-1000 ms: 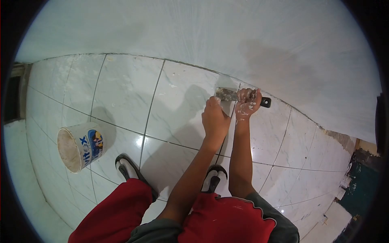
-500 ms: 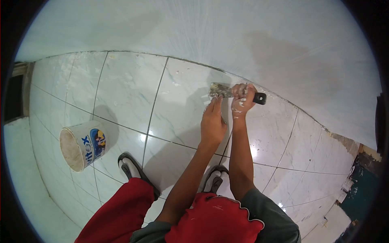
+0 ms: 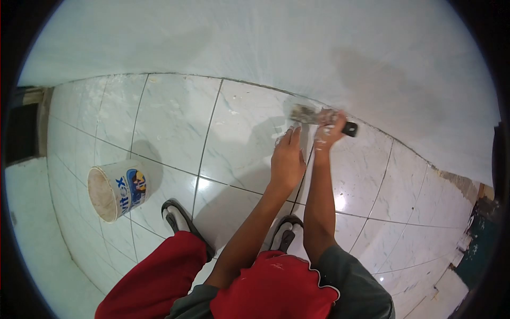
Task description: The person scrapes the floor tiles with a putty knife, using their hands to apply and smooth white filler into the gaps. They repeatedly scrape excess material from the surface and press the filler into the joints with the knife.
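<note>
A putty knife (image 3: pixel 304 114) with a wide, smeared blade and a black handle is in my right hand (image 3: pixel 330 128). The fingers wrap round it, blurred by motion, and white putty marks the knuckles and wrist. The blade points left, close to the foot of the wall. Just below the blade is my left hand (image 3: pixel 288 162), its fingers stretched out toward the blade's lower edge, some white putty at the fingertips. Nothing shows in its grasp.
A white paint bucket (image 3: pixel 119 190) with blue lettering stands tilted in view at the left on the tiled floor (image 3: pixel 234 159). The pale wall (image 3: pixel 255 42) rises ahead. My feet in dark sandals (image 3: pixel 183 220) are below. Broken wall edging (image 3: pixel 459 183) shows at the right.
My right hand has moved the putty knife slightly right and lifted or angled it away from my left fingertips, which touched the blade before. The whole view has also shifted a little.
</note>
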`<control>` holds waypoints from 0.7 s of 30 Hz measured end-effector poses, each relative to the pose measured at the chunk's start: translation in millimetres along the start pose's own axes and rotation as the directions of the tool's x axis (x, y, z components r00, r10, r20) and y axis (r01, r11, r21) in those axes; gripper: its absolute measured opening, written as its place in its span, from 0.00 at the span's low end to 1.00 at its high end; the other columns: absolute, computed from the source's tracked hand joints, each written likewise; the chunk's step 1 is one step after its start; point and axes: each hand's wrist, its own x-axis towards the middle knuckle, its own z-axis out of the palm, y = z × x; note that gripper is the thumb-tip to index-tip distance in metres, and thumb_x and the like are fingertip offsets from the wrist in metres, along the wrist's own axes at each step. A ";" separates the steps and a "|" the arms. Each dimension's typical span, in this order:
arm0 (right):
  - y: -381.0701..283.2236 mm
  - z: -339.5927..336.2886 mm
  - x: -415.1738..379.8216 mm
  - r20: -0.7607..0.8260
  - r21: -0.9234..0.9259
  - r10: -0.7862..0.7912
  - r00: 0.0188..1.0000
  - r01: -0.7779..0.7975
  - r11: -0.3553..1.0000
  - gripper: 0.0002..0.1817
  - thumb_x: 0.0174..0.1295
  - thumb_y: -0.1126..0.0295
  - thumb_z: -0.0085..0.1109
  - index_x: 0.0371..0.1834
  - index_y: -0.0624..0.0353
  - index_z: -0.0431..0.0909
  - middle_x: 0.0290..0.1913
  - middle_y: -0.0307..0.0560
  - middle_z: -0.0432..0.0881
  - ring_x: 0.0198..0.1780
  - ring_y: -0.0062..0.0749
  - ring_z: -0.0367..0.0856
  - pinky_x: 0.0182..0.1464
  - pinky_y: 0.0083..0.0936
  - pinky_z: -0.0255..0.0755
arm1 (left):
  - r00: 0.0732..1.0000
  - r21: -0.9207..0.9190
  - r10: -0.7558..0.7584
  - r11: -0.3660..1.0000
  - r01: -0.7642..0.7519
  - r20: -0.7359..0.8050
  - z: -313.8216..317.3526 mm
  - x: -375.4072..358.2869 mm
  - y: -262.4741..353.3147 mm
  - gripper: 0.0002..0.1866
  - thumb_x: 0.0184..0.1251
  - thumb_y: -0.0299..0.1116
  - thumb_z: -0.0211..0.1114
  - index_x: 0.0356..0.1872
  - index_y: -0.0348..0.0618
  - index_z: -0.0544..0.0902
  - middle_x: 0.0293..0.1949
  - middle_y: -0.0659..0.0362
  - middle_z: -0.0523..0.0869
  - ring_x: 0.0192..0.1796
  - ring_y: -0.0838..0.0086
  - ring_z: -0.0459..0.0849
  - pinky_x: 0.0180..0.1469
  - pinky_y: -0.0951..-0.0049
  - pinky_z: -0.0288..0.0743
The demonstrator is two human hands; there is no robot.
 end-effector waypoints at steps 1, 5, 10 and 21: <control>10.4 9.7 -8.6 -0.132 -0.024 0.018 0.991 -0.022 0.999 0.15 0.58 0.67 0.43 0.15 0.52 0.55 0.11 0.34 0.55 0.13 0.19 0.54 0.17 0.19 0.49 | 1.000 -0.009 -0.004 1.000 0.004 0.020 -1.0 2.8 2.1 0.27 0.48 0.18 0.56 0.55 0.36 0.65 0.52 0.43 0.71 0.54 0.49 0.70 0.55 0.59 0.65; 0.7 13.8 -12.3 0.140 0.114 0.037 0.990 -0.053 0.992 0.13 0.57 0.71 0.44 0.15 0.54 0.59 0.13 0.35 0.60 0.14 0.19 0.56 0.17 0.17 0.51 | 0.999 -0.033 -0.043 0.999 0.042 -0.013 2.9 3.9 0.7 0.27 0.48 0.18 0.56 0.54 0.36 0.66 0.52 0.42 0.71 0.53 0.49 0.70 0.55 0.59 0.66; 22.1 14.3 -34.6 0.065 0.122 0.103 0.992 -0.111 0.986 0.13 0.58 0.72 0.44 0.15 0.55 0.59 0.13 0.37 0.60 0.15 0.20 0.58 0.17 0.18 0.54 | 0.999 0.019 -0.045 0.999 0.046 -0.022 -7.0 -0.7 4.6 0.27 0.46 0.17 0.55 0.54 0.34 0.65 0.48 0.43 0.72 0.49 0.48 0.72 0.51 0.58 0.67; 2.1 -48.6 -39.8 0.176 0.269 0.005 0.984 -0.053 0.962 0.04 0.58 0.74 0.44 0.30 0.61 0.69 0.15 0.37 0.62 0.17 0.22 0.62 0.20 0.19 0.60 | 0.993 -0.034 -0.013 0.999 0.009 -0.114 12.5 -33.9 -4.6 0.24 0.47 0.16 0.54 0.51 0.33 0.66 0.47 0.44 0.71 0.49 0.49 0.71 0.51 0.59 0.65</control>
